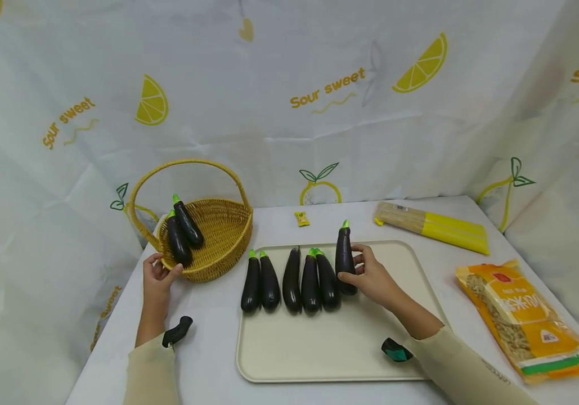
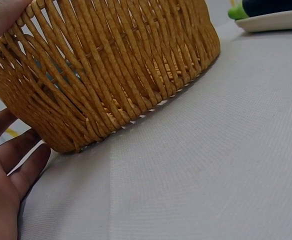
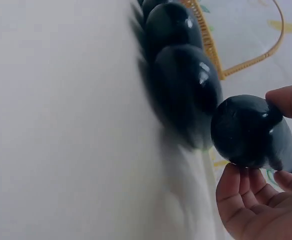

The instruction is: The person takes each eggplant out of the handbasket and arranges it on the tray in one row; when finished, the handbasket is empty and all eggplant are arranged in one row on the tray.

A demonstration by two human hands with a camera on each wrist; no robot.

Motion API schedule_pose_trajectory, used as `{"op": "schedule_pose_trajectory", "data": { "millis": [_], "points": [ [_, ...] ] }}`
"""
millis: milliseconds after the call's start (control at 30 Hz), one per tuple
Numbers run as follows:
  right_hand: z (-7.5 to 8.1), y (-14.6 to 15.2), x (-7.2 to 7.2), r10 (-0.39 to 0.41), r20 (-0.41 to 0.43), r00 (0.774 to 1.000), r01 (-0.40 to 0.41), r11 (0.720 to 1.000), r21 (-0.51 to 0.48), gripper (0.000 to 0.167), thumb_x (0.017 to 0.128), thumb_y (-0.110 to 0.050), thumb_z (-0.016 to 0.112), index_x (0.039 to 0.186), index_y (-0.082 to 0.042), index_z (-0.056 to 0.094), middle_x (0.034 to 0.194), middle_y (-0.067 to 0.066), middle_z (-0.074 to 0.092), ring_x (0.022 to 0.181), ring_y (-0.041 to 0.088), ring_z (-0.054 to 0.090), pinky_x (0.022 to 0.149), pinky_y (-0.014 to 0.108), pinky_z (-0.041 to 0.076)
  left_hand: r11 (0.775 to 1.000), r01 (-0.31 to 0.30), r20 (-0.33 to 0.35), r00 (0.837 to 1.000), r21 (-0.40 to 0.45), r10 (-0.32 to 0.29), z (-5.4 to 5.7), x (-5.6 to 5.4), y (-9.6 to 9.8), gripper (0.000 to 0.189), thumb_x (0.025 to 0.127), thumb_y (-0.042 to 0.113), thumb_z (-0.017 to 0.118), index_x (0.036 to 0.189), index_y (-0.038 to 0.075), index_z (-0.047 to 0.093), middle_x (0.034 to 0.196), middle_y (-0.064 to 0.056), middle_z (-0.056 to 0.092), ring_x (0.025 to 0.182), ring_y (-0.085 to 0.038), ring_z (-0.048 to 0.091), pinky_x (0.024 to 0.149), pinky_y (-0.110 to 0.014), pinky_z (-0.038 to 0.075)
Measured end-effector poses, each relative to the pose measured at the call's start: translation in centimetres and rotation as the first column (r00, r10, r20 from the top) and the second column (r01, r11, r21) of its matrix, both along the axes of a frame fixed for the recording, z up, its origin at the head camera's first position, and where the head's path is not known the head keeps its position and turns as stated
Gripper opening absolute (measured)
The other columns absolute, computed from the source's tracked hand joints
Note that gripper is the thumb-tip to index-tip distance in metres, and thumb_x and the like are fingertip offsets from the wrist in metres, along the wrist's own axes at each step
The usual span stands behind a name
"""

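My right hand [image 1: 374, 278] grips a dark purple eggplant [image 1: 343, 256] with a green stem, thumb on one side and fingers on the other. In the right wrist view the rounded end of this eggplant [image 3: 246, 131] faces the camera, raised off the tray. Several more eggplants [image 1: 311, 284] lie in a row on the cream tray [image 1: 309, 354], stems toward the back. At the left, my left hand [image 1: 156, 284] holds the wicker basket [image 1: 225, 256] by its near left side, thumb at the rim and fingers against the outer wall. Two eggplants [image 1: 188, 225] rest inside the basket.
A small yellow packet [image 1: 301, 219] lies behind the tray. To the right are a yellow-ended noodle pack [image 1: 431, 226] and an orange food bag [image 1: 527, 320]. The basket's tall handle [image 1: 188, 162] arches upward. A printed white curtain [image 1: 279, 112] hangs behind the table.
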State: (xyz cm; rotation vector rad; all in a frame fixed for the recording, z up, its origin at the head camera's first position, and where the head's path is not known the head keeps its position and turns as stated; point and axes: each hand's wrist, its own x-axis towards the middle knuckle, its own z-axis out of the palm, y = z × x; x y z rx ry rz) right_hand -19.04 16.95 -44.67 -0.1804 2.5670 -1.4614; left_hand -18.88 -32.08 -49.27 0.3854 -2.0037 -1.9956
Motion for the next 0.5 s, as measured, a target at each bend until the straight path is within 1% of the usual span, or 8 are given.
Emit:
{"op": "schedule_pose_trajectory", "data": {
  "millis": [133,300,400,500],
  "points": [
    [-1.1,0.8,0.4,0.000,0.042,0.999,-0.001,1.000,0.021,0.076,0.086,-0.031,0.074,0.143,-0.005,0.030,0.119,0.015,0.051,0.095,0.025,0.055,0.073,0.035,0.046,1.000,0.002,0.003,1.000,-0.003,-0.002,0.2,0.0,0.0,0.059,0.089,0.017,0.072,0.130,0.023,0.029,0.152,-0.013,0.035,0.134,-0.023,0.039,0.106,-0.028,0.034],
    [-1.9,0.6,0.4,0.036,0.068,0.997,-0.041,0.997,0.073,0.079,0.086,-0.034,0.073,0.144,-0.002,0.031,0.118,0.015,0.055,0.097,0.023,0.058,0.076,0.037,0.048,1.000,-0.007,0.002,1.000,-0.005,0.007,0.2,0.1,0.0,0.060,0.089,0.018,0.072,0.130,0.023,0.029,0.152,-0.012,0.035,0.134,-0.023,0.039,0.107,-0.029,0.033],
    [-1.8,0.4,0.3,0.048,0.056,0.997,-0.056,0.988,0.143,0.078,0.086,-0.036,0.073,0.144,-0.001,0.033,0.114,0.013,0.059,0.094,0.022,0.058,0.078,0.039,0.049,1.000,-0.009,-0.001,1.000,0.008,0.009,0.1,0.1,0.1,0.059,0.090,0.016,0.072,0.130,0.024,0.029,0.152,-0.013,0.035,0.134,-0.023,0.039,0.107,-0.028,0.033],
    [-1.7,0.3,0.2,0.067,0.037,0.997,-0.073,0.972,0.223,0.076,0.087,-0.039,0.071,0.142,0.000,0.036,0.107,0.010,0.060,0.090,0.021,0.058,0.078,0.040,0.048,1.000,-0.006,-0.015,1.000,0.029,0.006,0.0,0.0,0.1,0.058,0.090,0.013,0.071,0.129,0.023,0.030,0.153,-0.014,0.033,0.134,-0.022,0.039,0.103,-0.023,0.036]
  ]
}}
